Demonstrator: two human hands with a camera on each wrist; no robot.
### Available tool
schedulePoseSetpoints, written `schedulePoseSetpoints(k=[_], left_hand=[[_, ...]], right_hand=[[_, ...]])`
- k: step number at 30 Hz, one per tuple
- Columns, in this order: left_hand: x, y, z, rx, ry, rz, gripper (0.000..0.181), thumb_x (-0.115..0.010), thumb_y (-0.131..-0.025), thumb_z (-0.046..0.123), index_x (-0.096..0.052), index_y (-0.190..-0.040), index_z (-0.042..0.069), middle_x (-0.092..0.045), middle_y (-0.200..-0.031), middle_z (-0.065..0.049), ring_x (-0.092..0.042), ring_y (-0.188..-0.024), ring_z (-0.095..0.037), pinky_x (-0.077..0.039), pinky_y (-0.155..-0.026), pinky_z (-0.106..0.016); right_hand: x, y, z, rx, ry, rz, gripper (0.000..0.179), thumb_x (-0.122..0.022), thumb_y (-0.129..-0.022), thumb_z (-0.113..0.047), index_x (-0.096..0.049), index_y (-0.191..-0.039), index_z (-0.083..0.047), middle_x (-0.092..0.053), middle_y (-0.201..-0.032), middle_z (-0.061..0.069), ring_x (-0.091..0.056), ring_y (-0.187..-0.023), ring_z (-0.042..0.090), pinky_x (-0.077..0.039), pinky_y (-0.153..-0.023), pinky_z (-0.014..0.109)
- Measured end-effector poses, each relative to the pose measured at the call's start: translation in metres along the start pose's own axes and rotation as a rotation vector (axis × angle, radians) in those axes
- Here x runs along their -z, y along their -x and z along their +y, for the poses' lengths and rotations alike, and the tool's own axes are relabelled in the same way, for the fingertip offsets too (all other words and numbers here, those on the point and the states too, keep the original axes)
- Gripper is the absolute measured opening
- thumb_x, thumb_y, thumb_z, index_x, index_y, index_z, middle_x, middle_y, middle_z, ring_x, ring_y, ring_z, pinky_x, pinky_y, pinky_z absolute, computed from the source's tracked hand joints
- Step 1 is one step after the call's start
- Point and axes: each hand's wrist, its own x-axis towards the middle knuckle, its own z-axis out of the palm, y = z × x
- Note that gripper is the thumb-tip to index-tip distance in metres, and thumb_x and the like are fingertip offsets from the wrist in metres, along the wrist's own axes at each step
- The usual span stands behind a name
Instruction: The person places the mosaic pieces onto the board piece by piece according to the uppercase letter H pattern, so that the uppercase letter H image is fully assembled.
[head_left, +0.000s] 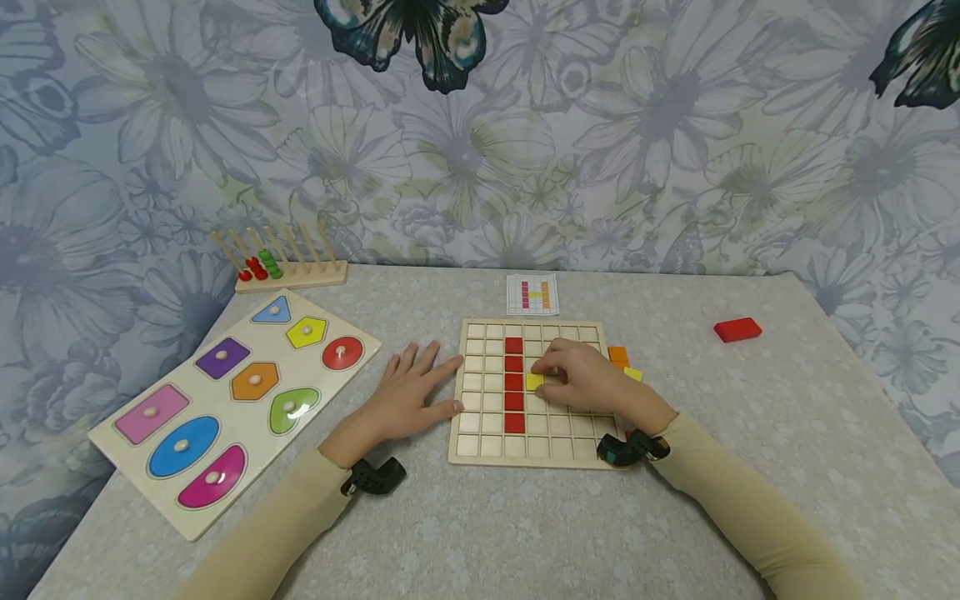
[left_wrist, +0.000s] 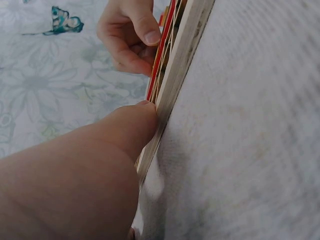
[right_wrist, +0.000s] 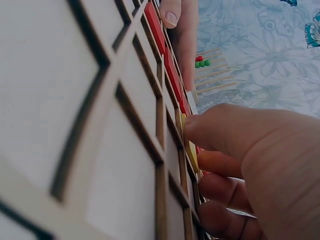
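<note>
A wooden grid board [head_left: 489,450] lies flat on the table, with a column of several red square tiles [head_left: 513,364] set in its cells. My right hand [head_left: 588,379] is over the board and pinches a yellow square tile [head_left: 534,382] between thumb and fingers, just right of the red column. That yellow tile [right_wrist: 190,147] is at the grid's surface in the right wrist view; whether it sits fully in its cell I cannot tell. Spread out, my left hand [head_left: 405,390] touches the board's left edge with thumb and fingertip. Its thumb [left_wrist: 142,117] rests against that edge in the left wrist view.
Behind the board lies a pattern card [head_left: 532,294]. Orange tiles [head_left: 618,356] and another yellow tile [head_left: 633,374] lie by its right edge, partly hidden by my arm. A red block [head_left: 738,330] is farther right. On the left are a shape puzzle [head_left: 255,342] and a peg counter [head_left: 292,277].
</note>
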Motion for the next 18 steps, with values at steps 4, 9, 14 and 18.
schedulePoseSetpoints(k=[4,9,14,18], left_hand=[[-0.0001,-0.0001,0.0001,-0.001,0.000,0.000,0.073,-0.062,-0.098,0.048,-0.036,-0.160,0.020,-0.018,-0.168,-0.026,-0.006,-0.155,-0.056,-0.007,-0.119,-0.075],[-0.0006,0.0001,-0.0005,-0.003,-0.003,0.004,0.072,-0.062,-0.098,0.048,-0.037,-0.160,0.019,-0.019,-0.168,-0.026,-0.006,-0.154,-0.056,-0.007,-0.119,-0.075],[-0.0003,0.0001,-0.0009,-0.001,-0.004,0.004,0.071,-0.061,-0.099,0.048,-0.037,-0.160,0.019,-0.019,-0.168,-0.027,-0.007,-0.154,-0.057,-0.008,-0.119,-0.075],[0.0000,0.0004,-0.0013,-0.002,-0.001,0.002,0.071,-0.061,-0.099,0.048,-0.037,-0.160,0.019,-0.019,-0.168,-0.027,-0.006,-0.154,-0.057,-0.008,-0.119,-0.075]], right_hand=[[0.0000,-0.0001,-0.0002,-0.003,0.004,0.000,0.024,-0.078,-0.088,-0.021,-0.078,-0.110,-0.011,-0.066,-0.095,-0.001,-0.047,-0.071,0.005,-0.042,-0.068,0.023],[0.0000,-0.0004,-0.0004,0.001,0.007,0.002,0.024,-0.078,-0.088,-0.021,-0.078,-0.109,-0.010,-0.066,-0.095,0.000,-0.047,-0.071,0.006,-0.042,-0.068,0.024],[0.0015,-0.0001,-0.0011,-0.002,0.005,-0.002,0.024,-0.078,-0.088,-0.021,-0.078,-0.109,-0.010,-0.067,-0.096,0.000,-0.048,-0.072,0.007,-0.042,-0.068,0.024],[0.0051,0.0020,-0.0016,-0.022,-0.016,0.000,0.026,-0.077,-0.089,-0.020,-0.077,-0.111,-0.008,-0.069,-0.097,0.000,-0.052,-0.076,0.009,-0.045,-0.070,0.025]])
